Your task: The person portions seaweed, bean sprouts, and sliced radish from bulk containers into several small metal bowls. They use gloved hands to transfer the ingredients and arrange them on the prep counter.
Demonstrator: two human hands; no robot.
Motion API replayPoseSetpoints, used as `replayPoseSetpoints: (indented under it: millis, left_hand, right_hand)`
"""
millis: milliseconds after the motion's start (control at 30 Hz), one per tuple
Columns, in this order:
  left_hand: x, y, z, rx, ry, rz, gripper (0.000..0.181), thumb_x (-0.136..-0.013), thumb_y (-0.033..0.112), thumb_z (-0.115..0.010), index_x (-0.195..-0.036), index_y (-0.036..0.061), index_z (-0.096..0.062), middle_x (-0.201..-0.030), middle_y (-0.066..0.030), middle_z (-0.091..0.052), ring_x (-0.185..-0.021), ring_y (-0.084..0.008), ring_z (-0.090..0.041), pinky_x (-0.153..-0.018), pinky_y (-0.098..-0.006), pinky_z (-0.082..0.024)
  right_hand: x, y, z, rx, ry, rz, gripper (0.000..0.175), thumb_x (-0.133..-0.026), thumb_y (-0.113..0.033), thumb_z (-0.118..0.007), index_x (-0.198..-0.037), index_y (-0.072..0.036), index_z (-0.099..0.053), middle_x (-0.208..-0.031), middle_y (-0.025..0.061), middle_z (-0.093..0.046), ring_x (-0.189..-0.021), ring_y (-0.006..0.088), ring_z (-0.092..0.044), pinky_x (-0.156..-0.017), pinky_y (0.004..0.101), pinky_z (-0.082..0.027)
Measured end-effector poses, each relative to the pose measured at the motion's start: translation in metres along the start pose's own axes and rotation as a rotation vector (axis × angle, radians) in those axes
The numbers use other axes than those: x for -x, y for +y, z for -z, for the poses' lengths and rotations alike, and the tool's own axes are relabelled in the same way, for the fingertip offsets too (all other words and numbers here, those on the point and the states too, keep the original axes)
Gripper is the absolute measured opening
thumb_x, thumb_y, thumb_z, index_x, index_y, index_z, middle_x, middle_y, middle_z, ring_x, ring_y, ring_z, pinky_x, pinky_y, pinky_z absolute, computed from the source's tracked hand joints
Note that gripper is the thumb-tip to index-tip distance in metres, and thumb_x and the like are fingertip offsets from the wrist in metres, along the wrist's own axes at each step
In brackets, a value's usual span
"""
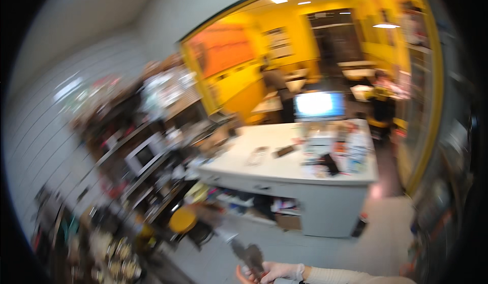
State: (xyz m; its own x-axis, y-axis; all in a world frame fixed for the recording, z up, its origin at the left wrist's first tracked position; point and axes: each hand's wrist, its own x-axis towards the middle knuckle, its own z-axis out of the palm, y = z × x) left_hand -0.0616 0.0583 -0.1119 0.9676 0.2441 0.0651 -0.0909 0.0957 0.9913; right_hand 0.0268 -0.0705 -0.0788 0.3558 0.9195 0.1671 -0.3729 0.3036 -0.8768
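Observation:
Low in the view, my right hand wears a thin whitish glove and comes in from the right under a cream sleeve. Its fingers are closed around the lower end of a dark, flat-looking object, too blurred to name. Against that object's lower left, the fingers of what seems to be my left hand show at the bottom edge. Most of that hand is cut off, and its grip is unclear.
Ahead stands a white-topped counter with a lit monitor, a phone-like dark item and clutter. A yellow-topped stool and crowded shelves are left. Beyond the yellow-framed opening, a person bends at tables; another person is right.

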Motion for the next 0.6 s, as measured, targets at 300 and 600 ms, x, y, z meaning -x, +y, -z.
replayPoseSetpoints:
  millis: [300, 600]
  left_hand:
    - [-0.048, 0.019, 0.137, -0.263, 0.441, 0.153, 0.056, -0.085, 0.021, -0.07, -0.132, 0.0048, -0.045, -0.1, -0.011, -0.066, -0.091, -0.0176, -0.064, -0.085, -0.0293, -0.05]
    - [-0.084, 0.015, 0.371, -0.386, 0.941, 0.258, 0.043, -0.085, 0.023, -0.068, -0.118, -0.0006, -0.056, -0.092, -0.0109, -0.068, -0.086, -0.0164, -0.066, -0.077, -0.0276, -0.052]
  right_hand:
    - [-0.235, -0.004, 0.066, -0.118, 0.065, -0.141, 0.062, -0.074, -0.016, -0.07, -0.125, 0.003, -0.041, -0.113, 0.0147, -0.058, -0.104, 0.0235, -0.06, -0.093, 0.0374, -0.046]
    - [-0.488, 0.059, 0.098, 0.261, 0.054, -0.317, 0.066, -0.066, -0.003, -0.074, -0.123, -0.002, -0.041, -0.105, 0.0085, -0.054, -0.085, 0.0175, -0.058, -0.078, 0.0311, -0.048]
